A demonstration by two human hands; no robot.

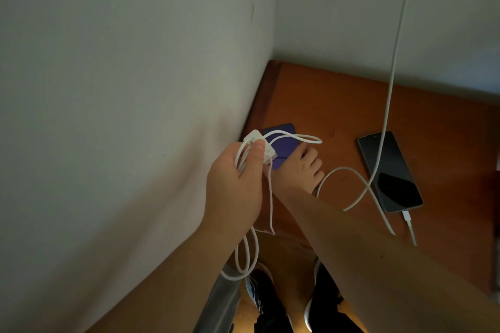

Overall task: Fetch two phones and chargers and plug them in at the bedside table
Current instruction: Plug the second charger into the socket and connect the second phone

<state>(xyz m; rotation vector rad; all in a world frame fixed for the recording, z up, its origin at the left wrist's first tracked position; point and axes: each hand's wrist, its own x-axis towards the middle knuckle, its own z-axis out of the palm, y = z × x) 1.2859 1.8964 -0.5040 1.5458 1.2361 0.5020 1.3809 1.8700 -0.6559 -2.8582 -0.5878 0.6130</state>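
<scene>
— Where is the second phone?
— The flat purple phone (281,140) lies at the left edge of the brown wooden bedside table (338,94), close to the pale wall (121,89). The right hand (300,167) covers its near end; whether it grips or only rests there, I cannot tell.
— And its charger?
— The left hand (235,178) is closed round the square white charger block (259,143) and looped white cable (246,259), probably to keep the loops from snagging.
— The other?
— The glossy black phone (389,170) lies toward the right edge, with a long white lead (389,84) plugged into its near end. There is bare wood between the phones, but that lead's slack loop lies beside the right wrist.
</scene>
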